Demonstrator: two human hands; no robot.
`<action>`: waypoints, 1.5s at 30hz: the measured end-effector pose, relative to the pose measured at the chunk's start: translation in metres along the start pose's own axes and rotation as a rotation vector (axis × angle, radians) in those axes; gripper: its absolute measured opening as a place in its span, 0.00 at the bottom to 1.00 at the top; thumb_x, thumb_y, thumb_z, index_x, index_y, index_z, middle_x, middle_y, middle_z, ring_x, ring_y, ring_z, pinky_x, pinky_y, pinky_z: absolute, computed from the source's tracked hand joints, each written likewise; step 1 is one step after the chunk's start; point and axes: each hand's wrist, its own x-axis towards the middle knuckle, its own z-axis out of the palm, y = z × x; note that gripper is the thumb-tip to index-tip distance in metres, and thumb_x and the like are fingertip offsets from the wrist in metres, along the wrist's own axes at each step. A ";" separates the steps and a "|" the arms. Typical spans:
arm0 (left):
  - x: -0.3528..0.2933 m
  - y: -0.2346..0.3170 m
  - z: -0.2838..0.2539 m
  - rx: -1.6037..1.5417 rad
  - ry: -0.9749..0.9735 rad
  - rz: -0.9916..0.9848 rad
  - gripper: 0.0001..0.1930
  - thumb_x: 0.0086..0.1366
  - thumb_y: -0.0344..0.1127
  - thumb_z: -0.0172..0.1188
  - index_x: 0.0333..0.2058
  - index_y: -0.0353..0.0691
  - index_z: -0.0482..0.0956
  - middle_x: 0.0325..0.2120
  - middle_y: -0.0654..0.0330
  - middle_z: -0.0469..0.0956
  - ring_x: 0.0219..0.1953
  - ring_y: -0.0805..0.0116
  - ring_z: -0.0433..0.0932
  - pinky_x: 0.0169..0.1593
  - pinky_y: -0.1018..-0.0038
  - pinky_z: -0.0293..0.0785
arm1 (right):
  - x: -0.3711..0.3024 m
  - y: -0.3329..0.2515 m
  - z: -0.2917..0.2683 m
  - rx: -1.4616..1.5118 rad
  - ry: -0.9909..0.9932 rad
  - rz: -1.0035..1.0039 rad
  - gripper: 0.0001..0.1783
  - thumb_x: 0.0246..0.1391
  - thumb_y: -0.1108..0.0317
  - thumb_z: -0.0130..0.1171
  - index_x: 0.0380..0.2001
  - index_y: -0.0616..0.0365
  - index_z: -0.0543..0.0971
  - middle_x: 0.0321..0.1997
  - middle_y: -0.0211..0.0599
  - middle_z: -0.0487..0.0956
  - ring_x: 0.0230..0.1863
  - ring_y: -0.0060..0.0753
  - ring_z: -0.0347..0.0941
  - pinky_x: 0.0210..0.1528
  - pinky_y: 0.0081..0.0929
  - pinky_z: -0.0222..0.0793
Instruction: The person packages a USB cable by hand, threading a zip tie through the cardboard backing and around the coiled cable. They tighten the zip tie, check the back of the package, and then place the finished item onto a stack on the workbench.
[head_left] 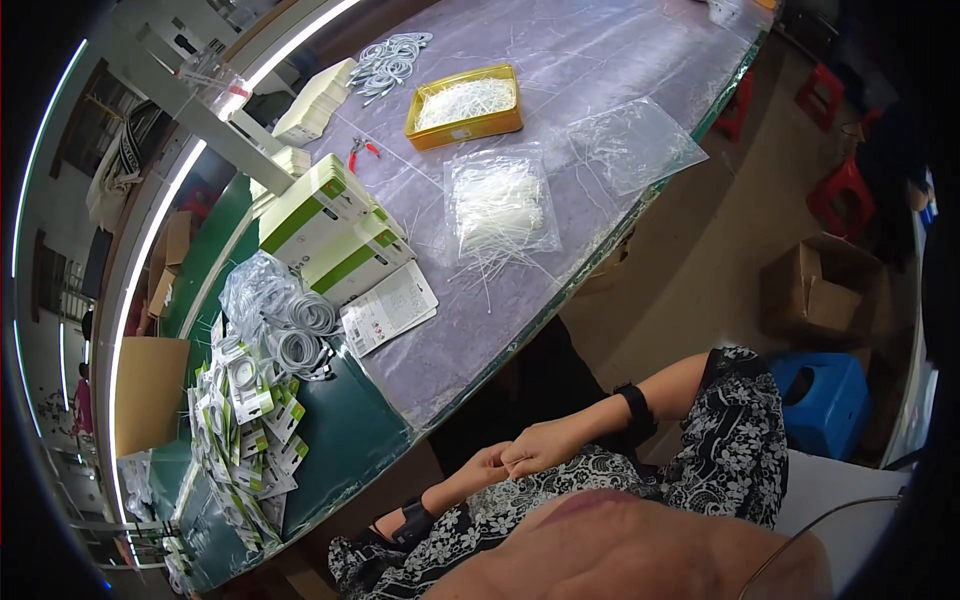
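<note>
My left hand and my right hand meet above my lap, just off the table's near edge. Both have their fingers curled in, the right one partly covering the left. Whatever they hold, if anything, is too small or hidden to make out. Nearest on the table lie printed cards, beside green-and-white stacks of packaging cards. Beyond them is a clear bag of white plastic ties, some spilling from its mouth. Coiled grey cables lie by a heap of carded packages at left.
A yellow tray of white strips stands farther back, near red-handled cutters and more grey cables. A flat clear bag lies at the table's right edge. A blue stool and a cardboard box are on the right.
</note>
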 end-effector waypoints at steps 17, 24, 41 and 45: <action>0.006 0.027 0.001 0.091 0.038 0.002 0.03 0.61 0.30 0.60 0.30 0.40 0.75 0.29 0.70 0.74 0.33 0.83 0.70 0.35 0.82 0.68 | -0.035 -0.004 0.011 0.183 0.329 0.022 0.09 0.55 0.63 0.58 0.30 0.57 0.75 0.27 0.38 0.77 0.27 0.31 0.73 0.29 0.28 0.67; 0.014 0.081 0.005 0.551 0.355 0.460 0.07 0.53 0.30 0.60 0.30 0.36 0.73 0.29 0.59 0.69 0.32 0.70 0.70 0.37 0.76 0.69 | -0.034 -0.041 -0.020 -0.484 0.498 -0.193 0.12 0.43 0.64 0.66 0.27 0.55 0.74 0.25 0.34 0.74 0.27 0.40 0.71 0.27 0.34 0.68; 0.005 0.091 0.015 0.683 0.076 0.598 0.08 0.51 0.25 0.59 0.31 0.39 0.73 0.29 0.60 0.69 0.32 0.66 0.73 0.35 0.74 0.70 | -0.051 -0.043 -0.005 -0.466 0.360 -0.344 0.12 0.43 0.63 0.65 0.25 0.55 0.72 0.25 0.30 0.72 0.27 0.35 0.70 0.26 0.30 0.67; -0.003 0.091 0.030 0.692 0.102 0.569 0.08 0.50 0.25 0.60 0.29 0.39 0.72 0.28 0.60 0.68 0.29 0.65 0.72 0.30 0.73 0.68 | -0.053 -0.056 -0.002 -0.453 0.327 -0.342 0.12 0.44 0.63 0.64 0.24 0.55 0.72 0.25 0.30 0.72 0.26 0.35 0.70 0.25 0.29 0.67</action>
